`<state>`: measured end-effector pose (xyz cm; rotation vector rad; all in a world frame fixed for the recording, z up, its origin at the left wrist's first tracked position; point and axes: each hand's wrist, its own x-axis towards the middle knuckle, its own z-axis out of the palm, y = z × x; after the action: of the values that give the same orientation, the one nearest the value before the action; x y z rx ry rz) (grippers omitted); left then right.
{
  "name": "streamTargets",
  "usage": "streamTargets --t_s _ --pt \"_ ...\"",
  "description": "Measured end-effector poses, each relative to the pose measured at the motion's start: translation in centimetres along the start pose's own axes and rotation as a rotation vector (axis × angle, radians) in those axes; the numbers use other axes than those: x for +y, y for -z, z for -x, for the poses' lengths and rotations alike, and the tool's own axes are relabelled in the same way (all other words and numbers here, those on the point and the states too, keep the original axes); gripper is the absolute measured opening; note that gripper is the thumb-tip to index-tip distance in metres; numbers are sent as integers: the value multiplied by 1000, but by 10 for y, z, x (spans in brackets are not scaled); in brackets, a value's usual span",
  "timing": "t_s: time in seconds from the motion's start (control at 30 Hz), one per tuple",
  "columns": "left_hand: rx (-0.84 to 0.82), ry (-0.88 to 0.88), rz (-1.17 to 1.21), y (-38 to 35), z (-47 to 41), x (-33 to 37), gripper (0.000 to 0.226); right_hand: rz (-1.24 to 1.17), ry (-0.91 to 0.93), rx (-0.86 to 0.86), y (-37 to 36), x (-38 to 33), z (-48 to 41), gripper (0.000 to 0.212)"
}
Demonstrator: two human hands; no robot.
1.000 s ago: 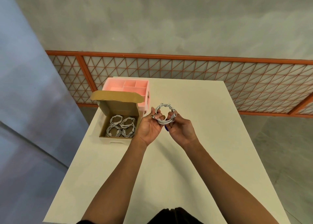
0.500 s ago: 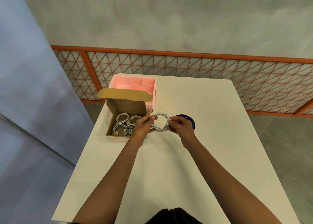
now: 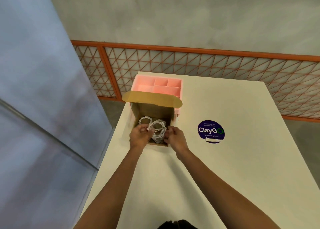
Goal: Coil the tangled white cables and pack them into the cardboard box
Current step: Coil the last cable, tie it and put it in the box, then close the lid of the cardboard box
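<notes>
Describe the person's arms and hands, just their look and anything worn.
The left forearm and right forearm are bare, no sleeve in view. The left hand and right hand wear no gloves; no watch, bracelet or ring shows. Some dark clothing shows at the bottom edge.

Your left hand point(image 3: 139, 137) and right hand point(image 3: 177, 139) are bare, and so are the fingers point(image 3: 170, 132). Your left forearm point(image 3: 112, 185) and right forearm point(image 3: 216, 180) are bare too, along all of their length that shows above the table point(image 3: 242, 159). At the table's near edge, between your arms, sits a small patch of black fabric point(image 3: 176, 225) with a rounded, creased outline; you can't tell which garment it is.
</notes>
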<state>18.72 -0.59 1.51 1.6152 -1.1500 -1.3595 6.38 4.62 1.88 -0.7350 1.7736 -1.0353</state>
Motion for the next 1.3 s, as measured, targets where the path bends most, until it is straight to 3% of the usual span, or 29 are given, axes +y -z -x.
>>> streamTargets --t_s 0.33,0.63,0.83,0.93,1.07,1.3 --pt "-68 -110 -287 10 -31 -10 38 -31 -144 -35 -32 -9 -25 37" --pt "-45 -86 -325 11 -33 -13 31 -160 -157 -50 -25 -10 -26 33" --pt "133 -223 -228 26 -28 -4 25 -75 -93 198 -2 -11 -20 23" --pt "239 -275 -178 36 -33 11 42 90 31 299 12 -22 -18 52" --pt "236 -349 -143 43 -39 42 63 216 292 291 22 -50 -23 84" --pt "214 -492 -293 54 -49 75 64 548 484 260 35 -91 -23 76"
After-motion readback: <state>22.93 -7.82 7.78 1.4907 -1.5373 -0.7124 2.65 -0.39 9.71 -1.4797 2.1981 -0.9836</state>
